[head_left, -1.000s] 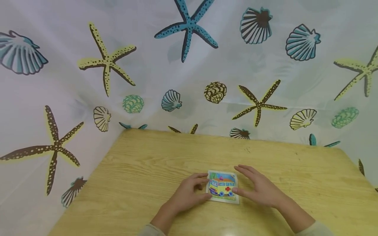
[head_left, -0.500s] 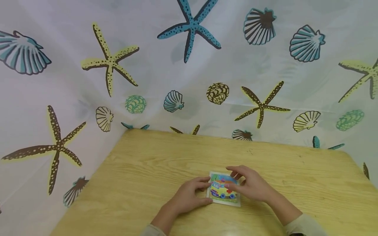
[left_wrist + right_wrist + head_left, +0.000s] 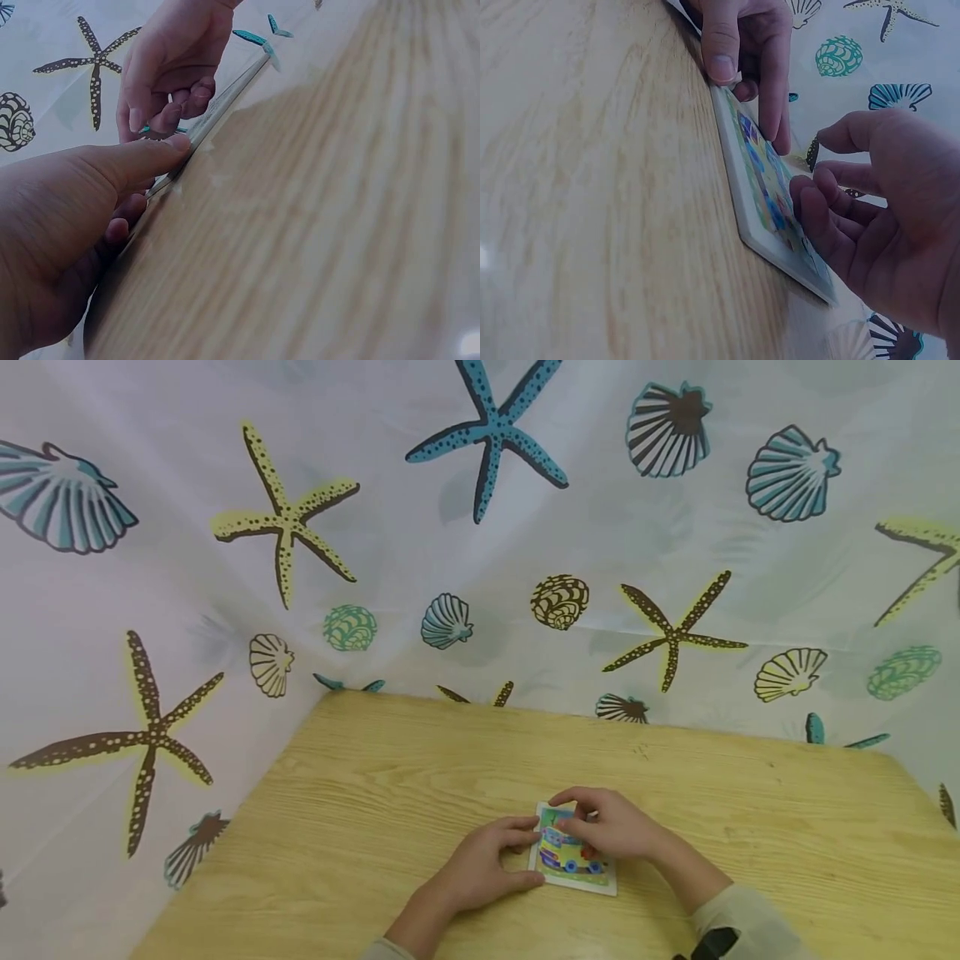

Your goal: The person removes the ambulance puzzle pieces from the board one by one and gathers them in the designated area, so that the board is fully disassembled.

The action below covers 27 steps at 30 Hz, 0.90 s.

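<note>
A small square picture board (image 3: 557,856) with a white border and a cartoon ambulance lies flat on the wooden table. My left hand (image 3: 483,867) holds its left side, thumb at the near left corner and fingers along the left edge. From the right wrist view, that thumb rests at the corner of the board (image 3: 751,231). My right hand (image 3: 618,827) hovers over the upper right of the picture, fingers loosely bent, thumb and index finger apart. Nothing shows between them. Part of the ambulance is hidden beneath this hand.
The wood-grain table (image 3: 375,827) runs out to both sides of the board. Behind it and at its left hangs a white cloth (image 3: 360,552) printed with starfish and shells. A dark band (image 3: 714,943) sits at my right sleeve.
My right hand has moved left over the picture, from the board's right side, and its fingers have bent more. The left hand keeps its place at the left edge.
</note>
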Each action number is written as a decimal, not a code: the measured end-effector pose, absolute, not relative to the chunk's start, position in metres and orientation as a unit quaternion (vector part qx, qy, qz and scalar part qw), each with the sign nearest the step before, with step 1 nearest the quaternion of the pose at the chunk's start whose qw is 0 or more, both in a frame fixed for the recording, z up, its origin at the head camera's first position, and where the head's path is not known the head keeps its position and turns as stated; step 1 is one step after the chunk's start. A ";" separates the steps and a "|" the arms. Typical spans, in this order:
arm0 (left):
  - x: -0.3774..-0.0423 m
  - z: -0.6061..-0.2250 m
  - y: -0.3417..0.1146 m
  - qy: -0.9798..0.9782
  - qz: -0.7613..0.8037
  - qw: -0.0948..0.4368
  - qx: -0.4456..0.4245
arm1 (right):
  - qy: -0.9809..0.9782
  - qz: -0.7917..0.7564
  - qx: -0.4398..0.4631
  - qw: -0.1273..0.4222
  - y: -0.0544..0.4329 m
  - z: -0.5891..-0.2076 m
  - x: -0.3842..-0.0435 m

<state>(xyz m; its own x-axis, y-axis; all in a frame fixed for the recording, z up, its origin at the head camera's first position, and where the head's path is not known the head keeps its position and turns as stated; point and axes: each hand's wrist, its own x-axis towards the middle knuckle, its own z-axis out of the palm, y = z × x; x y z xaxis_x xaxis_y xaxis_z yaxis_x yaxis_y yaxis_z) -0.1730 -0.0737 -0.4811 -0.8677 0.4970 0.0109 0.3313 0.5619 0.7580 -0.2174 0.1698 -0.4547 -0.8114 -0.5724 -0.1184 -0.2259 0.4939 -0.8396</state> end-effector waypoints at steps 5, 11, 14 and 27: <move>-0.171 -0.484 -0.072 0.875 0.409 0.099 0.240 | 0.843 -0.439 -0.231 0.206 0.168 -0.459 -0.219; -0.171 -0.486 -0.071 0.874 0.410 0.099 0.240 | 0.845 -0.433 -0.228 0.214 0.168 -0.464 -0.222; -0.171 -0.486 -0.072 0.875 0.409 0.099 0.240 | 0.853 -0.413 -0.238 0.213 0.167 -0.463 -0.224; -0.172 -0.488 -0.073 0.883 0.394 0.095 0.235 | 0.860 -0.358 -0.287 0.224 0.162 -0.463 -0.236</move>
